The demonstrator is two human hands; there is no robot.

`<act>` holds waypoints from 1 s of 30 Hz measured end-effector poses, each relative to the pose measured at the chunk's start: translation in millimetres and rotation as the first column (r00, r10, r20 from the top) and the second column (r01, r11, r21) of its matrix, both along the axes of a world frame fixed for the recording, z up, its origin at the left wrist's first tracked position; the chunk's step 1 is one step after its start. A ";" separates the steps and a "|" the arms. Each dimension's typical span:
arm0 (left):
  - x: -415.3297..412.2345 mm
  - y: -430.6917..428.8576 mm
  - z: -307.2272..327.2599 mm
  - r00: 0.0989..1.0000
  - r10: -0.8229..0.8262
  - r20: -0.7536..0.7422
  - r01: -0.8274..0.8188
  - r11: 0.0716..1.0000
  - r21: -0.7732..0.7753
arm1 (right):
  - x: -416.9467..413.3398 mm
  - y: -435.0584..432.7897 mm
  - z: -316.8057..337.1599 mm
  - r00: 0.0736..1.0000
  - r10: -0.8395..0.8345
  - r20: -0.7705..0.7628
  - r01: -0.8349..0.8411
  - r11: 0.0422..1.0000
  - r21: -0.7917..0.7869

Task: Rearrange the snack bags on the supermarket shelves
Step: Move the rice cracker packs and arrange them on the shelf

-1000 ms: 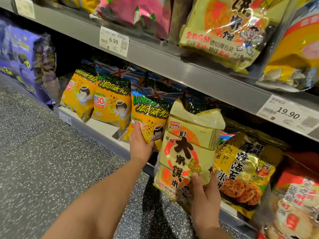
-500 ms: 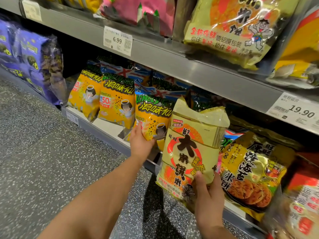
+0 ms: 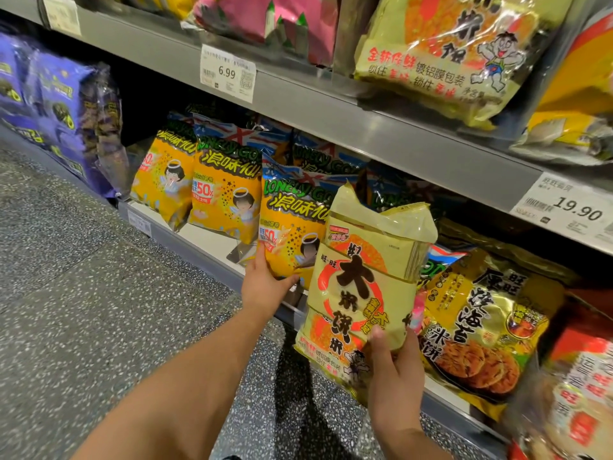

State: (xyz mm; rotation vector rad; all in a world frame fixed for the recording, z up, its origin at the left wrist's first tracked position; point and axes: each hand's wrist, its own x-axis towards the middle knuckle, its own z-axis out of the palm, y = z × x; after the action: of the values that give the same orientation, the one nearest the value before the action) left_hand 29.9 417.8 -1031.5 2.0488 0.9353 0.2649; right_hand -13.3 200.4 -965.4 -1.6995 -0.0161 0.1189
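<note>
My right hand (image 3: pixel 393 370) grips the bottom of a tall pale-yellow rice cracker bag (image 3: pixel 365 290) with large dark characters, held upright in front of the lower shelf (image 3: pixel 205 240). My left hand (image 3: pixel 265 282) clasps the lower corner of an orange snack bag (image 3: pixel 292 234) with a haloed cartoon figure, which stands on that shelf. The cracker bag overlaps the orange bag's right edge and hides what is behind it.
Two more orange bags (image 3: pixel 225 197) stand to the left, with blue bags behind. Purple bags (image 3: pixel 63 117) are at far left. A gold seaweed cracker bag (image 3: pixel 481 323) sits right. The upper shelf (image 3: pixel 365 124) carries price tags 6.99 and 19.90. Speckled floor lies below.
The view has shifted slightly, and the shelf contents sit a little further right in frame. Both hands keep the same grips on their bags.
</note>
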 end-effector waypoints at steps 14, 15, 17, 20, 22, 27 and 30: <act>10.9 5.4 0.0 1.000 0.029 0.000 -0.028 0.978 -0.209 | -1.1 10.3 -5.8 1.000 0.010 -0.004 -0.010 1.000 0.002; 12.2 5.9 -1.3 0.999 0.048 -0.012 -0.050 0.975 -0.215 | -0.3 10.6 -5.7 1.000 0.010 -0.006 -0.010 1.000 0.003; 13.6 7.6 -2.3 0.998 0.045 -0.045 -0.053 0.978 -0.201 | 0.9 10.9 -6.1 1.000 0.009 -0.018 -0.008 1.000 0.015; 15.2 14.3 -5.9 0.995 0.069 -0.079 -0.087 0.963 -0.255 | 2.2 10.9 -7.6 1.000 0.014 -0.023 -0.014 1.000 0.025; 16.0 17.1 -7.9 0.994 0.082 -0.073 -0.101 0.947 -0.305 | 2.9 11.3 -8.2 1.000 0.012 -0.020 -0.012 1.000 0.020; 29.2 31.8 0.8 0.992 -0.092 -0.090 0.059 0.947 -0.317 | 5.8 11.5 -10.9 1.000 0.011 0.002 -0.011 1.000 0.005; 35.9 35.6 0.3 0.974 -0.141 -0.177 0.106 0.975 -0.198 | 8.3 11.8 -11.3 1.000 0.002 -0.012 -0.001 1.000 0.009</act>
State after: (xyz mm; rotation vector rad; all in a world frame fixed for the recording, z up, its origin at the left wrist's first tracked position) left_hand 65.9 453.4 -1031.1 1.9715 0.9053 -0.0859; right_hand -5.0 212.2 -976.8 -1.6897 -0.0088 0.1300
